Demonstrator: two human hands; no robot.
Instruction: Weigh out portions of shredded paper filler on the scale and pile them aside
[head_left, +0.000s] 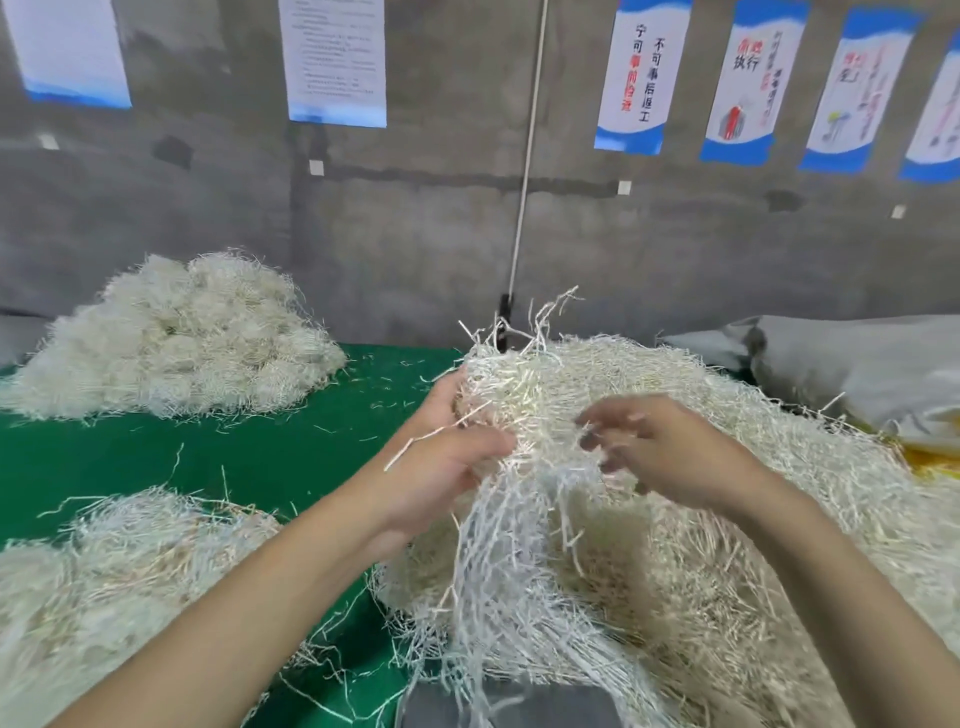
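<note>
I record portion-gathering at frame centre: left hand (441, 467) grips a clump of shredded paper (524, 395), right hand (670, 452) blurred, grasp undeterminable; next, I judge, weighing it.

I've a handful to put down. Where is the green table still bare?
Bare green table lies between the far-left pile and the near-left loose heap, only stray strands there. Crowded: the big heap fills the right side up to the grey sack.
</note>
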